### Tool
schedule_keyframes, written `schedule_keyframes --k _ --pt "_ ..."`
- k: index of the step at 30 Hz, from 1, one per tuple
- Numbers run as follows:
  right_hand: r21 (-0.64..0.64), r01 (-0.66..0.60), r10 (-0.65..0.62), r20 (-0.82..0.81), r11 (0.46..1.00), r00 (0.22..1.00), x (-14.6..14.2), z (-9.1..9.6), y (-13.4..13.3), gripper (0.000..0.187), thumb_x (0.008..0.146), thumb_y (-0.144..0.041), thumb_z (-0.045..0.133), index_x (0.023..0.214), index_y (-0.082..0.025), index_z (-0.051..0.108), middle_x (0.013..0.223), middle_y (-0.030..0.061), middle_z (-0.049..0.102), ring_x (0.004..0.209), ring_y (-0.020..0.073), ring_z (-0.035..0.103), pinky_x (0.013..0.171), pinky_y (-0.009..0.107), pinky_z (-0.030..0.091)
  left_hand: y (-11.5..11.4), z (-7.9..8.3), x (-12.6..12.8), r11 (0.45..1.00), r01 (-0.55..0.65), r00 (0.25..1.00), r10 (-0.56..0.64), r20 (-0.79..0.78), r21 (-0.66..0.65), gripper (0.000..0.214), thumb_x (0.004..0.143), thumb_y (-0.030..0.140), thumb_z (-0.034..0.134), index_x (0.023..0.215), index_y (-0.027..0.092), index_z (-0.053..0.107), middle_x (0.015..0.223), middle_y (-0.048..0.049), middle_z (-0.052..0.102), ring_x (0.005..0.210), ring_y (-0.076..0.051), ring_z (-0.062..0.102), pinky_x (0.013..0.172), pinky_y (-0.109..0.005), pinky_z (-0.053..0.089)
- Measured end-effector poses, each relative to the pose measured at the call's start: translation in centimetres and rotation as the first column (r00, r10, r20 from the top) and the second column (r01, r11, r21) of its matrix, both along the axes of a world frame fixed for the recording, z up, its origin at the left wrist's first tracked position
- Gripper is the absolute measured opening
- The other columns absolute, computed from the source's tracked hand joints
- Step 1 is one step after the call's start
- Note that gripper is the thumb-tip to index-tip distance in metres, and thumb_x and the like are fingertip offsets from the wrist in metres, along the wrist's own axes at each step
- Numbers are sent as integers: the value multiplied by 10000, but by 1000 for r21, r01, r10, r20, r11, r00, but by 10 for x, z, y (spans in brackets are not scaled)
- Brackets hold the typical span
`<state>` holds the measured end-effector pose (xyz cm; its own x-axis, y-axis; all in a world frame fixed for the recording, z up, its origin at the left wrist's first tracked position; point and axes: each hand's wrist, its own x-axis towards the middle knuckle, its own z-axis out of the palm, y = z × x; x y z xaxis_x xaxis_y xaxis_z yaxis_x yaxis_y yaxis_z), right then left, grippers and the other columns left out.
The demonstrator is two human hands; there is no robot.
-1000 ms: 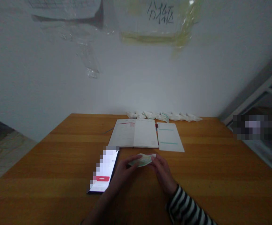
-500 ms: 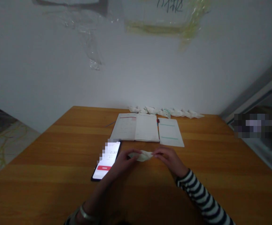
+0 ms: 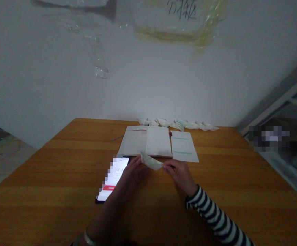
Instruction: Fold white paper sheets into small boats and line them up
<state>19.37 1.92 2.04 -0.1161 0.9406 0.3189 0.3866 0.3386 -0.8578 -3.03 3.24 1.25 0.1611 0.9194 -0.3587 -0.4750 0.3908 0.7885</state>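
A small folded piece of pale paper (image 3: pixel 152 162) is held just above the wooden table, its left end tilted up and its right end tapering to a point. My right hand (image 3: pixel 180 172) pinches that pointed end between thumb and fingers. At the other end, my left hand (image 3: pixel 134 173) has its fingers stretched out along the paper, with the fingertips touching or very close to it. A lit phone (image 3: pixel 113 177) lies left of my left hand, its lower right part hidden by my wrist.
An open notebook (image 3: pixel 158 141) lies beyond my hands, with a white sheet with green lines (image 3: pixel 184 147) on its right. Several folded paper pieces (image 3: pixel 165 122) form a row at the table's back edge, against the wall (image 3: pixel 148 75). A thin pen-like stick (image 3: pixel 117 138) lies left of the notebook.
The paper's left end has swung upward, so it now slants. My left hand's fingers have straightened from their pinch. My right hand still grips the right end. The view has shifted slightly.
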Motion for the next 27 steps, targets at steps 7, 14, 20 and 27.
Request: schedule_keyframes --k 7,14,20,27 --pt "163 342 -367 154 925 917 98 34 100 223 854 -348 634 797 -179 768 706 54 754 626 215 682 641 336 538 1 -10 -4 995 -94 986 96 -138 23 502 718 420 820 1133 204 637 1272 -125 666 958 -231 723 814 -352 559" --pt "277 392 -479 435 877 763 124 51 199 180 836 -209 630 827 -138 795 842 123 789 775 232 699 791 327 490 2 -23 0 997 -73 987 73 -143 8 548 621 397 878 1080 191 661 1154 -117 691 866 -235 726 796 -382 545" --pt "257 367 -447 562 894 696 112 32 227 184 863 -198 627 884 -148 802 926 127 794 856 231 702 809 303 470 -2 -23 0 999 -36 980 43 -193 37 564 620 421 870 1097 202 664 1127 -105 687 896 -248 722 812 -384 548" --pt "275 364 -449 668 890 594 110 21 222 260 936 -207 539 985 -151 788 1036 137 775 951 250 689 844 316 459 -8 -15 1 993 18 955 19 -297 119 503 683 452 816 1092 207 655 1200 -115 676 942 -258 714 880 -405 542"
